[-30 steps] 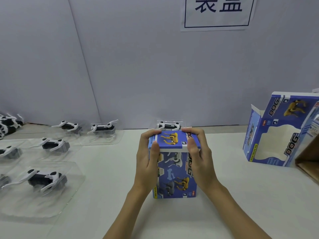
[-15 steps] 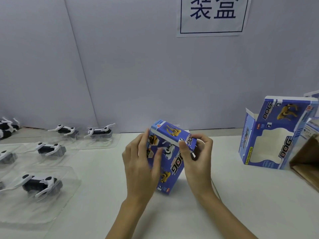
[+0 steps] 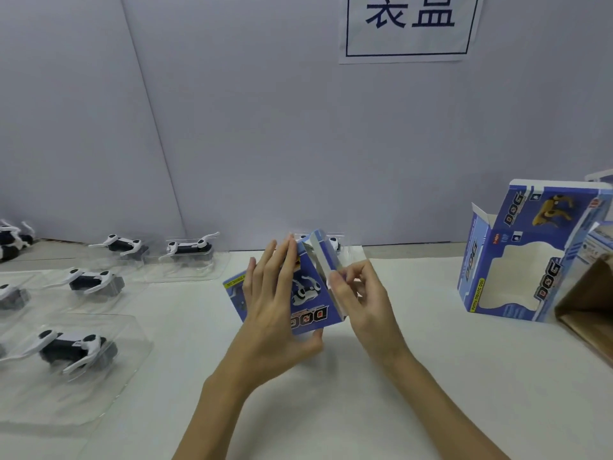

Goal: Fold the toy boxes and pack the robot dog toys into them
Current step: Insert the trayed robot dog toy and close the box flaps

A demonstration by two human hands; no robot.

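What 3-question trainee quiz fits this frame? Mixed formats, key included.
1. True or false: the left hand holds the blue toy box with the thumb beneath it.
2. Which hand works the box's end flap? A) left B) right C) neither
3. Fill in: the open box at the right stands on the ___.

Key: 1 true; 2 B; 3 table.

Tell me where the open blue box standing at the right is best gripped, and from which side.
Probably from above: the open blue box stands upright with its top edge free, so pinch the two narrow side walls near the top. A brown carton crowds its right side, so coming from the left also looks workable.
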